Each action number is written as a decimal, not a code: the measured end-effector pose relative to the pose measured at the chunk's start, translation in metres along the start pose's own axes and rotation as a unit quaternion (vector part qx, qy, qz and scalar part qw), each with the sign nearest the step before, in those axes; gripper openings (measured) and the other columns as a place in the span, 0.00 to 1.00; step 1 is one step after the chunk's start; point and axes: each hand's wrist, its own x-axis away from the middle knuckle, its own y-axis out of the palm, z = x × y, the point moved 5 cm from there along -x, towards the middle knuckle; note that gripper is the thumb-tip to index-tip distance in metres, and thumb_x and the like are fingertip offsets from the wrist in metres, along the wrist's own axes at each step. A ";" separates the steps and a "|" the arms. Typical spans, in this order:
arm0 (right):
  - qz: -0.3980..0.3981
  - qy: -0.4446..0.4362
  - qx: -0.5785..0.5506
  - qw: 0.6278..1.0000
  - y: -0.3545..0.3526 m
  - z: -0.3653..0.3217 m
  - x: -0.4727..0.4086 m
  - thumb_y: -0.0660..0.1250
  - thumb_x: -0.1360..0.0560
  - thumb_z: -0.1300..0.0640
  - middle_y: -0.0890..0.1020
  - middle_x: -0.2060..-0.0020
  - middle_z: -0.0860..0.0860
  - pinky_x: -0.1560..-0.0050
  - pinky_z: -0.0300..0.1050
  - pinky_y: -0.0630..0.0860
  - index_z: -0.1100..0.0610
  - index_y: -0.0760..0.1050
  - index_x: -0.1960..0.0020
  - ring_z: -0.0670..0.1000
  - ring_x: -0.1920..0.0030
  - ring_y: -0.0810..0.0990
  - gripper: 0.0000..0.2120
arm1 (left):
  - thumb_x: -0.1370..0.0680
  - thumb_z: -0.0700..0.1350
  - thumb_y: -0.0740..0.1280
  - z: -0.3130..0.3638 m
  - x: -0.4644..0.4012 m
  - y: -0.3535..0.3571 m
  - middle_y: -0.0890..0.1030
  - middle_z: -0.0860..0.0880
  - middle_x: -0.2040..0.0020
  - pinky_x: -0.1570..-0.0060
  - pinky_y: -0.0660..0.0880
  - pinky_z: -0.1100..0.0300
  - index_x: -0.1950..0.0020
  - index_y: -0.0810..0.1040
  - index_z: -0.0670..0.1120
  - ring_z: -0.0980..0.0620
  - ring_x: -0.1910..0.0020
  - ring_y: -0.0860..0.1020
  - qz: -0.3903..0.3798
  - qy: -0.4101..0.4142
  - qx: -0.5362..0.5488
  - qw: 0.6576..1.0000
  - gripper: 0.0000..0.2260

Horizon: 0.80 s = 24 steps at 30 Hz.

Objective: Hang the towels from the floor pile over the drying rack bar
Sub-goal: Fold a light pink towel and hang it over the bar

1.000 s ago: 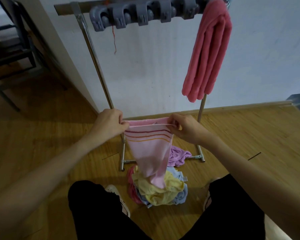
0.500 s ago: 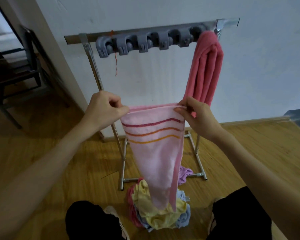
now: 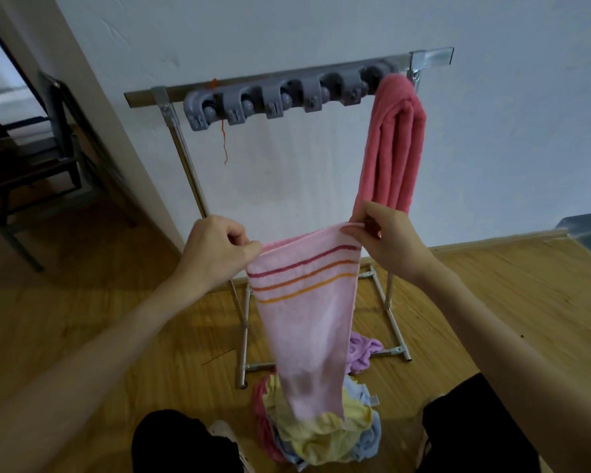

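A: Where is the pale pink terry towel with three red and orange stripes [image 3: 304,302]?

B: Stretched between both hands by its top hem. The left hand [image 3: 215,247] has its fingers [image 3: 239,237] curled tight on the left corner; the right hand [image 3: 386,240] pinches the right corner. The rest hangs straight down, its tail reaching the heap of yellow, blue and pink towels on the wooden floor [image 3: 321,435].

A: And the bar?

B: The flat steel top bar of the drying rack [image 3: 253,84] lies above and beyond the hem, well apart from it. The hem runs roughly parallel to the bar, tilted up on the right.

A: Which hand is nearer?

B: The right, I judge; it sits higher, just in front of the folded coral-pink towel [image 3: 393,145] already draped at the bar's right end. The free stretch looks to be left of that.
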 end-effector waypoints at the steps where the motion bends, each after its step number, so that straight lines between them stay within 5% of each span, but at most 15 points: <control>1: 0.008 0.006 -0.013 1.000 0.001 0.002 0.002 0.70 0.26 0.63 0.75 0.68 0.41 0.66 0.32 0.69 0.57 0.73 0.60 0.42 0.68 0.72 0.07 | 0.30 0.41 0.70 -0.001 0.002 0.002 0.75 0.46 0.77 0.71 0.71 0.58 0.76 0.74 0.44 0.50 0.74 0.74 -0.007 -0.001 0.000 1.000 0.14; 11: 0.023 0.023 -0.024 0.999 0.008 0.011 0.010 0.76 0.32 0.63 0.80 0.66 0.49 0.63 0.38 0.76 0.60 0.81 0.60 0.47 0.66 0.77 0.04 | 0.28 0.43 0.70 -0.006 0.008 0.003 0.77 0.47 0.75 0.70 0.76 0.52 0.72 0.79 0.43 0.50 0.72 0.76 0.014 0.006 0.015 1.000 0.12; 14: 0.061 0.062 -0.034 0.996 0.006 0.012 0.008 0.75 0.31 0.63 0.79 0.67 0.45 0.65 0.32 0.74 0.57 0.78 0.60 0.42 0.67 0.76 0.06 | 0.30 0.48 0.65 -0.003 0.010 0.010 0.75 0.45 0.76 0.72 0.73 0.55 0.73 0.77 0.42 0.50 0.74 0.74 -0.027 0.005 0.017 0.999 0.15; 19: 0.100 0.120 -0.084 0.984 0.012 0.010 0.001 0.73 0.30 0.64 0.80 0.65 0.49 0.61 0.38 0.78 0.61 0.80 0.52 0.45 0.66 0.78 0.07 | 0.35 0.47 0.63 -0.001 0.020 0.029 0.69 0.44 0.76 0.71 0.65 0.55 0.73 0.70 0.38 0.52 0.74 0.67 -0.103 -0.031 0.106 0.989 0.13; 22: 0.091 0.142 -0.113 0.979 0.018 0.007 0.002 0.71 0.30 0.65 0.82 0.67 0.51 0.64 0.40 0.77 0.64 0.82 0.58 0.43 0.68 0.77 0.02 | 0.34 0.41 0.62 0.003 0.027 0.035 0.68 0.47 0.72 0.70 0.62 0.58 0.62 0.71 0.44 0.53 0.72 0.66 -0.143 -0.055 0.186 0.970 0.03; 24: 0.083 0.150 -0.124 0.977 0.022 0.006 0.002 0.71 0.30 0.66 0.82 0.68 0.52 0.66 0.37 0.76 0.64 0.82 0.59 0.43 0.69 0.77 0.02 | 0.30 0.38 0.60 0.012 0.035 0.040 0.67 0.43 0.70 0.71 0.62 0.57 0.46 0.70 0.48 0.48 0.72 0.64 -0.217 -0.016 0.209 0.953 0.14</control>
